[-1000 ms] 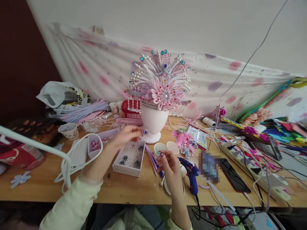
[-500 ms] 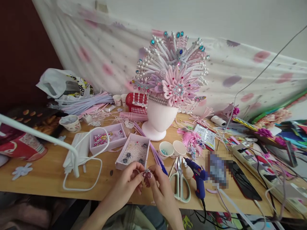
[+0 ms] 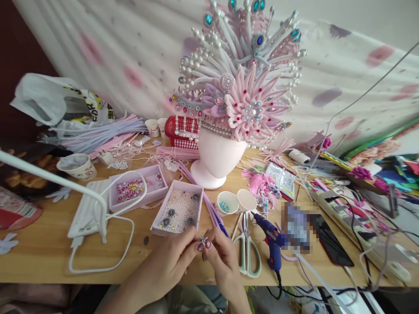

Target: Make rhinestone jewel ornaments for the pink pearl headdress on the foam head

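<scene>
My left hand point(image 3: 175, 259) and my right hand point(image 3: 222, 255) meet fingertip to fingertip at the table's near edge, pinched together on a small jewelled bead point(image 3: 202, 241). Just beyond them lies a shallow pink box of pearls and dark gems point(image 3: 178, 213). A second pink tray point(image 3: 137, 192) with pink gems sits to its left. Behind the boxes a white head stand point(image 3: 218, 159) carries a large pink headdress point(image 3: 240, 91) of petals, pearls and blue stones.
To the right of my hands lie green-handled scissors point(image 3: 247, 255), a blue glue gun point(image 3: 271, 240), two small cups point(image 3: 235, 203) and a phone point(image 3: 330, 240). A red basket point(image 3: 180, 133), pink strips, a white cable point(image 3: 104, 244) and a power strip point(image 3: 356, 226) crowd the wooden table point(image 3: 42, 253).
My left hand came back from near the head stand to the table edge and joined my right hand on the small bead. The camera has moved closer to the headdress.
</scene>
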Available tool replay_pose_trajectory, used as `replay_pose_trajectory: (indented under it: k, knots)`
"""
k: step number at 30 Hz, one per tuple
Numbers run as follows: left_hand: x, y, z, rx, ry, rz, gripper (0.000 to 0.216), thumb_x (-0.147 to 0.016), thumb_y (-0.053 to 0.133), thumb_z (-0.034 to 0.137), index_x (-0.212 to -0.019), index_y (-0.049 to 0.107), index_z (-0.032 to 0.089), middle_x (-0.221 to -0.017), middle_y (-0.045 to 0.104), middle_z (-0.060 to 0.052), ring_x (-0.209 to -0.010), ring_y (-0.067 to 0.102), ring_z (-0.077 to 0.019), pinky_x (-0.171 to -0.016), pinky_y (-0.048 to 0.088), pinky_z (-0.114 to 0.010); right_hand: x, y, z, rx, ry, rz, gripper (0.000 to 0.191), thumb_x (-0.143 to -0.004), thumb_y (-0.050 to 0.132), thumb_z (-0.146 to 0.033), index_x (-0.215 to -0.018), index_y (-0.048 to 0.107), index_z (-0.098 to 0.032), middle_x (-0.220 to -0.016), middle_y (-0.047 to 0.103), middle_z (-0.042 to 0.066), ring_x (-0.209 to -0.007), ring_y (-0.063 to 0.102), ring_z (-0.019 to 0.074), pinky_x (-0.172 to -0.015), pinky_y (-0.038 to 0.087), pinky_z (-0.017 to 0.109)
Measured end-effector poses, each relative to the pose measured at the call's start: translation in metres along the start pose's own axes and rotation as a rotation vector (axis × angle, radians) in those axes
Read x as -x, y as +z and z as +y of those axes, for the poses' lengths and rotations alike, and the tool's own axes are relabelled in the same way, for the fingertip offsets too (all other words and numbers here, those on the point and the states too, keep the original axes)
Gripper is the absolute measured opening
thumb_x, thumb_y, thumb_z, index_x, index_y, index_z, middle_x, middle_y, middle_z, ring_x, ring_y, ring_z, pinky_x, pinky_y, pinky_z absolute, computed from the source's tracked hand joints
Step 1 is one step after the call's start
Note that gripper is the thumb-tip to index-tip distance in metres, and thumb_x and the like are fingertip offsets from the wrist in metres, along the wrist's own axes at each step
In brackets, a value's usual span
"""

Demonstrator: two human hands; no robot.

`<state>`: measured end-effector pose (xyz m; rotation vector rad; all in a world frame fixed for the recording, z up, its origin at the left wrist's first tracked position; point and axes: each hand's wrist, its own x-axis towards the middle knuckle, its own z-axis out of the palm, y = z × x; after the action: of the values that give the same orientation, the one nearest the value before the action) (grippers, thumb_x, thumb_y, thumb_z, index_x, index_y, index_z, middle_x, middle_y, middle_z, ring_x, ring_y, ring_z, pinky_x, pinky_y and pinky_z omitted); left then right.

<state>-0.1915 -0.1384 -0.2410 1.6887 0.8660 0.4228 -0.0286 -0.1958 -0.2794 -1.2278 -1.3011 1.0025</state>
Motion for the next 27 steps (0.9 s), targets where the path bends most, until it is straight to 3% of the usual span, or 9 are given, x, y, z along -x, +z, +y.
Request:
replay_pose_trajectory:
  k: [4,7,10,13,18,21,23,27]
  knots:
    - [-0.003,0.004,0.000,0.298,-0.080,-0.036,0.045,-0.098,0.038,0.065,-0.081,0.048,0.025,-0.061,0.051,0.005,-0.050,0.054,-0.0133,-0.049,0.047,-0.023,0.001,-0.001,-0.005,0.050,-0.006,-0.007,0.040,-0.108,0.033,-0.047,-0.085,0.055,-0.023,-0.079,0.058,-0.001,-0.076,0.055,0.0161,-0.073,0.039,0.028]
    - [-0.006,0.004,0.001,0.471,-0.079,-0.012,0.048,-0.094,0.047,0.068,-0.077,0.049,0.023,-0.061,0.050,0.006,-0.050,0.055,-0.0118,-0.048,0.050,-0.021,-0.001,-0.002,-0.012,0.230,-0.152,-0.017,0.028,-0.107,0.039,-0.044,-0.094,0.056,-0.024,-0.081,0.061,-0.001,-0.076,0.058,0.0167,-0.072,0.040,0.028]
    - [-0.008,0.004,0.002,0.618,-0.092,-0.028,0.048,-0.090,0.053,0.069,-0.076,0.049,0.023,-0.059,0.050,0.006,-0.047,0.054,-0.0112,-0.043,0.048,-0.020,-0.006,-0.004,-0.016,0.484,-0.315,0.007,0.008,-0.102,0.048,-0.029,-0.100,0.054,-0.024,-0.082,0.061,0.000,-0.073,0.058,0.0169,-0.067,0.041,0.027]
    - [-0.007,0.005,0.002,0.626,-0.078,-0.013,0.048,-0.091,0.054,0.067,-0.075,0.049,0.022,-0.059,0.051,0.006,-0.047,0.055,-0.0103,-0.045,0.049,-0.020,-0.012,-0.005,-0.017,0.592,-0.427,0.042,0.009,-0.099,0.047,-0.018,-0.095,0.052,-0.023,-0.076,0.058,0.000,-0.066,0.055,0.0159,-0.059,0.038,0.026]
    - [-0.005,0.005,0.004,0.610,-0.050,0.011,0.045,-0.092,0.055,0.064,-0.078,0.054,0.021,-0.064,0.052,0.005,-0.051,0.058,-0.0104,-0.049,0.052,-0.020,-0.013,0.001,-0.013,0.439,-0.413,0.097,0.013,-0.100,0.052,-0.018,-0.089,0.055,-0.024,-0.073,0.058,-0.002,-0.063,0.055,0.0132,-0.058,0.041,0.024]
    - [-0.006,0.006,0.007,0.649,-0.044,0.049,0.044,-0.092,0.055,0.064,-0.080,0.054,0.022,-0.065,0.052,0.005,-0.051,0.060,-0.0109,-0.048,0.054,-0.021,-0.010,0.009,-0.006,0.256,-0.346,0.280,0.008,-0.096,0.063,-0.018,-0.097,0.061,-0.026,-0.080,0.063,-0.002,-0.069,0.060,0.0133,-0.064,0.047,0.024]
    - [-0.006,0.008,0.008,0.670,-0.035,0.072,0.044,-0.092,0.055,0.063,-0.080,0.054,0.022,-0.065,0.053,0.005,-0.052,0.060,-0.0114,-0.048,0.055,-0.022,-0.008,0.013,-0.002,0.196,-0.366,0.380,0.020,-0.094,0.067,-0.015,-0.109,0.065,-0.028,-0.088,0.068,-0.001,-0.076,0.063,0.0148,-0.071,0.051,0.026]
    - [-0.005,0.012,0.009,0.711,-0.035,0.074,0.044,-0.091,0.057,0.064,-0.081,0.055,0.022,-0.065,0.054,0.004,-0.053,0.061,-0.0123,-0.048,0.056,-0.022,-0.006,0.019,-0.002,0.204,-0.450,0.417,0.037,-0.093,0.066,-0.010,-0.120,0.069,-0.035,-0.092,0.072,0.000,-0.085,0.067,0.0167,-0.075,0.054,0.028]
